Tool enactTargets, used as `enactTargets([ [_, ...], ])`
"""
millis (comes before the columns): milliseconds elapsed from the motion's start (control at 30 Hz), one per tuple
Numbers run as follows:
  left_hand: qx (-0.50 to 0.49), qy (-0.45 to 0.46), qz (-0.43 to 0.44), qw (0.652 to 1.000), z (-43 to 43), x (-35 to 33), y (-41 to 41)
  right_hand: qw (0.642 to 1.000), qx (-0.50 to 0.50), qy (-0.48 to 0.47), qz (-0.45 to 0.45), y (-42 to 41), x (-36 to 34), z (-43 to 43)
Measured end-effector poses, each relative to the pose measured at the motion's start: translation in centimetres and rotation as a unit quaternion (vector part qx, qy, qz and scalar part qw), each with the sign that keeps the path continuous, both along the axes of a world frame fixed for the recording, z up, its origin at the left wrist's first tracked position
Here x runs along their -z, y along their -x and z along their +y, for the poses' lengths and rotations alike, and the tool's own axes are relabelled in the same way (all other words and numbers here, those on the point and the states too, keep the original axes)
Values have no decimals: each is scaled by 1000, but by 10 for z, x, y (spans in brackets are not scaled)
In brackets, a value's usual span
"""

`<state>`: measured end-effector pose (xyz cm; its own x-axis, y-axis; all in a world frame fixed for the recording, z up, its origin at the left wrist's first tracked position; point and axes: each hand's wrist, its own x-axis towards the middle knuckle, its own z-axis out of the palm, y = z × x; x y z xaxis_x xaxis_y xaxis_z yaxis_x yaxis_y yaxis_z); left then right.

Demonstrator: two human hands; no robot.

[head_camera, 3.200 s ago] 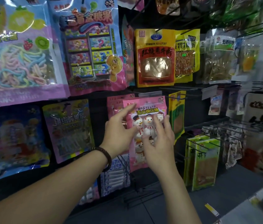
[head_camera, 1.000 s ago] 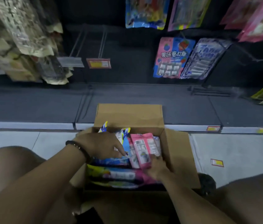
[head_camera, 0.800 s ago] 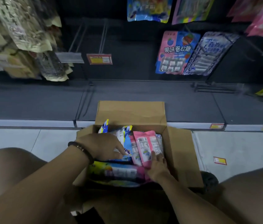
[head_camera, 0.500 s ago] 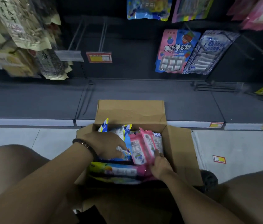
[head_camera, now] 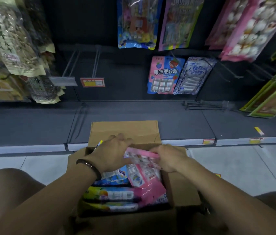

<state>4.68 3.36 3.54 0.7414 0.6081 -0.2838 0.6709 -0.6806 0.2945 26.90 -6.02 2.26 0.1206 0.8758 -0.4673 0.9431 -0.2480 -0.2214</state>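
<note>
An open cardboard box (head_camera: 125,131) stands on the floor between my knees, filled with several snack packets. Both hands are over its far end. My right hand (head_camera: 167,157) pinches the top edge of a pink packet (head_camera: 142,160) lifted above the others. My left hand (head_camera: 111,153), with a dark bead bracelet on the wrist, holds the same packet's left side, fingers reaching over toward the box's back flap. Under it lie another pink packet (head_camera: 148,185), blue packets (head_camera: 111,177) and a yellow-and-pink packet (head_camera: 113,195).
A dark low shelf (head_camera: 176,122) runs behind the box. Above it packets hang on pegs: a pink-blue candy bag (head_camera: 164,75), a blue-white bag (head_camera: 193,77), seed bags (head_camera: 15,48) at left, green packs (head_camera: 272,97) at right. Bare wire hooks (head_camera: 86,61) with a price tag (head_camera: 92,82).
Earlier I was touching a pink packet hung on the display; then I looked down into the box. In the last second both hands moved to the box's far end and raised a pink packet.
</note>
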Motion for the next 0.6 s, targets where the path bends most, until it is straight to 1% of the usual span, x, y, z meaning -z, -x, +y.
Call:
enactTargets([
  [100, 15, -31, -24, 999, -9, -2, -7, 998, -43, -50, 3, -2, -44, -3],
  [167, 22, -51, -38, 998, -14, 3, -11, 996, -52, -74, 26, 1, -58, -6],
  [233, 1, -44, -69, 997, -13, 6, -13, 993, -43, -91, 60, 1, -63, -9],
  [300, -19, -19, -96, 995, -11, 5, -12, 990, -9, -105, 90, -4, -64, -9],
  [400, -75, 42, -142, 986, -7, -1, -7, 982, 52, -147, 108, -26, -62, -1],
  [500, -145, 145, -230, 951, -2, -8, -4, 952, 149, -167, 207, -52, -57, 2],
  [600, -179, 220, -293, 913, -3, -17, -6, 924, 203, -171, 275, -64, -49, -1],
])
